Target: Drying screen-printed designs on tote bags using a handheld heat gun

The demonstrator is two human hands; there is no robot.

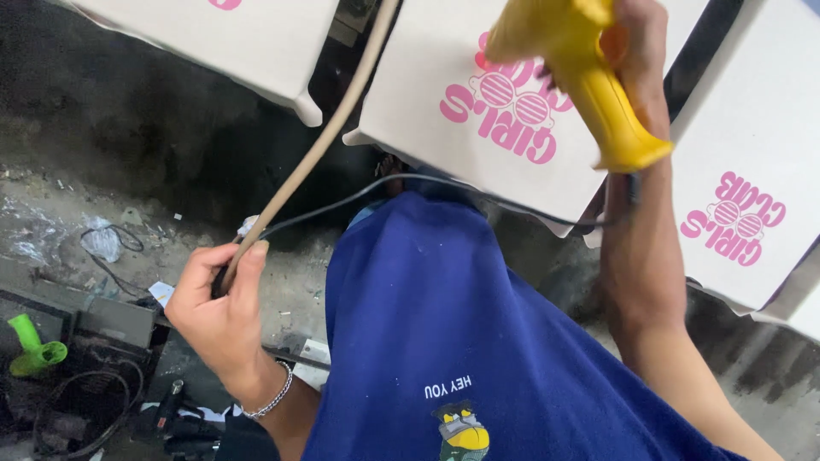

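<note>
Right hand [636, 60], upper right, is clenched round a yellow tool [589, 72]. Left hand [218, 303], lower left, pinches a beige hose [329, 128] and black cord [410, 181] beside white boxes [478, 102].

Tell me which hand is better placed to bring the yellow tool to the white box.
Probably the right hand: it grips the yellow tool directly over the white box. The left hand holds the beige hose, lower.
</note>
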